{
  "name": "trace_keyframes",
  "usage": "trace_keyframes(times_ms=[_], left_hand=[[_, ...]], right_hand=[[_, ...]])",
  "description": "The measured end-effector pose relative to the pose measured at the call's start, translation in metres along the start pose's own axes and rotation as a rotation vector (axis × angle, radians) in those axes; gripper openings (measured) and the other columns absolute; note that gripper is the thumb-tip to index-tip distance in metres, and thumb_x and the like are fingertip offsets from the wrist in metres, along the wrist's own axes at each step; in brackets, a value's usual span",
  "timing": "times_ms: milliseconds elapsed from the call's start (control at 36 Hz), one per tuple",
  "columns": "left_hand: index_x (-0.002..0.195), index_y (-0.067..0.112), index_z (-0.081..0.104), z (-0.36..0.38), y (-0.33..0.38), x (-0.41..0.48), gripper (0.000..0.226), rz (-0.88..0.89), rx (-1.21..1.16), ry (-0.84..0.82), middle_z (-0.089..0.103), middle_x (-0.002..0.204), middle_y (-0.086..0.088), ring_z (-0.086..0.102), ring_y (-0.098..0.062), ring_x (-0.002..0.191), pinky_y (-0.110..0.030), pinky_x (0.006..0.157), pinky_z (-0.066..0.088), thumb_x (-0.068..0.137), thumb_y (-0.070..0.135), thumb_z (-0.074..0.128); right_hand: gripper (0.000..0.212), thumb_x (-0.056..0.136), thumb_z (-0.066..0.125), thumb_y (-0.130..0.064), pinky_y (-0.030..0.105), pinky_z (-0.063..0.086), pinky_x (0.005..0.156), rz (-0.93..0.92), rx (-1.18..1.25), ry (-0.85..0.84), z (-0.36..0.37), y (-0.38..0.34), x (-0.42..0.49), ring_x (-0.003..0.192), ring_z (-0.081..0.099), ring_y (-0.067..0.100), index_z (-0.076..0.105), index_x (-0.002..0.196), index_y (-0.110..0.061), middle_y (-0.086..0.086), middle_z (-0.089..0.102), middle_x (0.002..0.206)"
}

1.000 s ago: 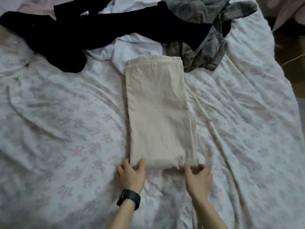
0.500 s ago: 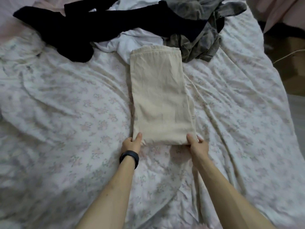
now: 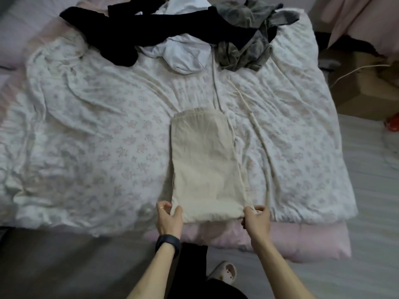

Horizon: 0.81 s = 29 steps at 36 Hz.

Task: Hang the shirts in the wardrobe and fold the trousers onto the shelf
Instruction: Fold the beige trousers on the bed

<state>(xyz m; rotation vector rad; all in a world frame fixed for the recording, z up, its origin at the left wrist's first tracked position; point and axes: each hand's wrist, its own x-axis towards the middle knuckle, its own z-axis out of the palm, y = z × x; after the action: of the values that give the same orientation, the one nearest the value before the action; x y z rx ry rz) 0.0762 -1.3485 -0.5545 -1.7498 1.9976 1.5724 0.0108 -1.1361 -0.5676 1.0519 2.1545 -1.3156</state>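
Observation:
Folded cream trousers (image 3: 205, 162) lie lengthwise on the floral bedsheet (image 3: 97, 137), their near end at the bed's front edge. My left hand (image 3: 169, 219), with a black watch on the wrist, pinches the near left corner. My right hand (image 3: 257, 220) pinches the near right corner. A drawstring (image 3: 216, 87) trails from the trousers toward the far side. At the far end of the bed lies a pile: a black garment (image 3: 140, 31), a white shirt (image 3: 185, 55) and a grey garment (image 3: 246, 48).
A pink mattress edge (image 3: 291, 242) shows under the sheet. A cardboard box (image 3: 362, 87) with a white cable stands on the floor at the right, a red object (image 3: 391, 124) beside it. My slippered foot (image 3: 224, 271) is on the floor below.
Both hands have dragged the folded trousers toward me, from beside the clothes pile to the bed's front edge. I have stepped back, so the whole bed shows.

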Motion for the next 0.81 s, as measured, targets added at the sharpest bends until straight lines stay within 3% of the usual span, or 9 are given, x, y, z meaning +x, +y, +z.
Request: trace_keyframes(times_ms=[139, 250, 333, 417, 472, 611, 667, 722, 806], left_hand=[[0.085, 0.017, 0.044, -0.035, -0.041, -0.046, 0.032, -0.018, 0.004, -0.049, 0.055, 0.091, -0.008, 0.052, -0.026, 0.082, -0.031, 0.068, 0.033, 0.083, -0.001, 0.071], [0.086, 0.020, 0.043, -0.054, -0.062, -0.061, 0.034, -0.099, 0.034, -0.100, 0.055, 0.100, -0.010, 0.054, -0.028, 0.084, -0.039, 0.076, 0.042, 0.081, 0.004, 0.072], [0.090, 0.030, 0.045, -0.063, -0.054, -0.062, 0.030, -0.046, 0.078, -0.151, 0.060, 0.100, -0.011, 0.057, -0.031, 0.073, -0.041, 0.067, 0.051, 0.083, 0.010, 0.067], [0.096, 0.031, 0.055, -0.068, -0.022, -0.053, 0.023, 0.034, 0.063, -0.216, 0.060, 0.077, -0.012, 0.052, -0.025, 0.049, -0.027, 0.043, 0.044, 0.090, 0.009, 0.058], [0.088, 0.028, 0.065, -0.070, 0.004, -0.032, 0.019, 0.043, -0.007, -0.270, 0.059, 0.076, -0.011, 0.050, -0.019, 0.043, -0.026, 0.043, 0.040, 0.094, 0.012, 0.056], [0.095, 0.018, 0.069, -0.072, 0.070, 0.027, 0.011, 0.028, -0.169, -0.430, 0.063, 0.085, -0.006, 0.054, -0.019, 0.058, -0.026, 0.051, 0.037, 0.097, 0.025, 0.060], [0.099, 0.017, 0.067, -0.065, 0.089, 0.049, 0.014, 0.135, -0.062, -0.470, 0.066, 0.087, -0.002, 0.057, -0.020, 0.067, -0.026, 0.054, 0.040, 0.094, 0.030, 0.066], [0.095, 0.020, 0.068, -0.051, 0.105, 0.078, 0.024, 0.258, 0.132, -0.413, 0.071, 0.085, 0.003, 0.064, -0.020, 0.075, -0.028, 0.062, 0.046, 0.091, 0.044, 0.068], [0.071, 0.024, 0.056, -0.030, 0.122, 0.113, 0.039, 0.345, 0.417, -0.290, 0.059, 0.071, 0.005, 0.057, -0.018, 0.071, -0.031, 0.059, 0.038, 0.095, 0.055, 0.056]], right_hand=[[0.030, 0.081, 0.056, -0.033, 0.048, 0.058, 0.072, -0.085, -0.132, -0.051, -0.043, 0.052, -0.053, 0.068, 0.067, 0.032, 0.045, 0.109, -0.032, 0.014, 0.070, 0.078], [0.022, 0.088, 0.053, -0.027, 0.047, 0.056, 0.078, -0.127, -0.205, -0.110, -0.065, 0.063, -0.082, 0.072, 0.066, 0.031, 0.049, 0.108, -0.034, 0.010, 0.069, 0.074], [0.015, 0.090, 0.049, -0.024, 0.041, 0.055, 0.061, -0.139, -0.122, -0.157, -0.069, 0.038, -0.089, 0.056, 0.065, 0.026, 0.054, 0.099, -0.035, 0.010, 0.066, 0.068], [0.010, 0.095, 0.054, -0.015, 0.033, 0.048, 0.053, -0.191, -0.043, -0.227, -0.066, -0.007, -0.083, 0.051, 0.064, 0.023, 0.064, 0.095, -0.018, 0.015, 0.066, 0.072], [0.008, 0.093, 0.061, -0.015, 0.030, 0.050, 0.051, -0.200, 0.013, -0.279, -0.057, -0.047, -0.075, 0.060, 0.067, 0.026, 0.066, 0.097, -0.009, 0.016, 0.068, 0.078], [0.038, 0.069, 0.067, -0.013, 0.032, 0.048, 0.062, -0.232, 0.049, -0.440, -0.029, -0.132, -0.040, 0.072, 0.066, 0.021, 0.066, 0.107, -0.012, 0.014, 0.074, 0.091], [0.019, 0.079, 0.065, -0.004, 0.031, 0.043, 0.061, -0.274, -0.014, -0.457, -0.012, -0.155, -0.021, 0.072, 0.063, 0.019, 0.067, 0.095, -0.014, 0.010, 0.075, 0.095], [0.005, 0.089, 0.063, -0.015, 0.034, 0.051, 0.064, -0.316, -0.154, -0.377, 0.011, -0.171, 0.012, 0.071, 0.067, 0.019, 0.068, 0.090, -0.018, 0.004, 0.077, 0.091], [0.026, 0.089, 0.058, -0.040, 0.040, 0.059, 0.077, -0.379, -0.432, -0.247, 0.043, -0.185, 0.058, 0.071, 0.071, 0.017, 0.071, 0.081, -0.020, -0.004, 0.075, 0.073]])
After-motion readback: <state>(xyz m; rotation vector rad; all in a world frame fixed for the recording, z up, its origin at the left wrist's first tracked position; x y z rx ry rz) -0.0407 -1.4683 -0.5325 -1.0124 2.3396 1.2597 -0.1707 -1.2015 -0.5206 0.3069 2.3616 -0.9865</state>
